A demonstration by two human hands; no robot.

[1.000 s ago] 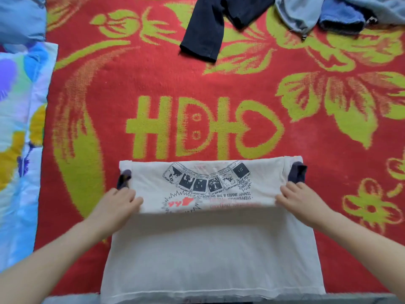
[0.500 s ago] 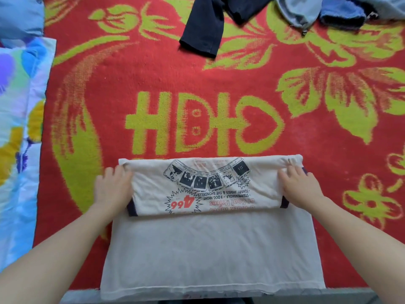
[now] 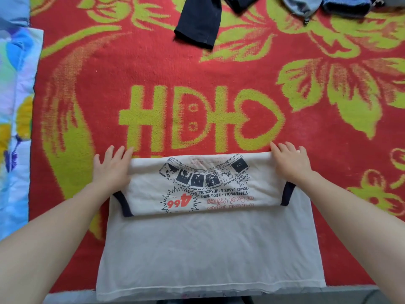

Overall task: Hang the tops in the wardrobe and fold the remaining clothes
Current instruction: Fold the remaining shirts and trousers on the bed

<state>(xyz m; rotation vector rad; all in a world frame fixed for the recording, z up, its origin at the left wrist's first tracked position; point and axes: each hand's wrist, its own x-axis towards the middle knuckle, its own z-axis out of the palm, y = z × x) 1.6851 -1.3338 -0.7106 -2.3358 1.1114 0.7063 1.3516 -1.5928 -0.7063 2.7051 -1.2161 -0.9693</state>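
A white T-shirt (image 3: 208, 249) with dark sleeve trim and a black and red print lies flat on the red blanket (image 3: 153, 69). Its top part is folded down over the body, print side up. My left hand (image 3: 111, 170) presses flat on the left end of the fold, fingers straight and spread. My right hand (image 3: 291, 163) presses flat on the right end of the fold in the same way. Neither hand grips the cloth.
A dark navy garment (image 3: 199, 20) lies at the top centre. Grey cloth (image 3: 300, 5) and blue clothes (image 3: 346, 5) are heaped at the top right. A patterned blue quilt (image 3: 15, 128) runs along the left edge. The blanket's near edge meets a grey floor (image 3: 70, 298).
My hands laid the folded top section down, let go of the sleeve ends and slid outward and up along the fold. They now rest flat.
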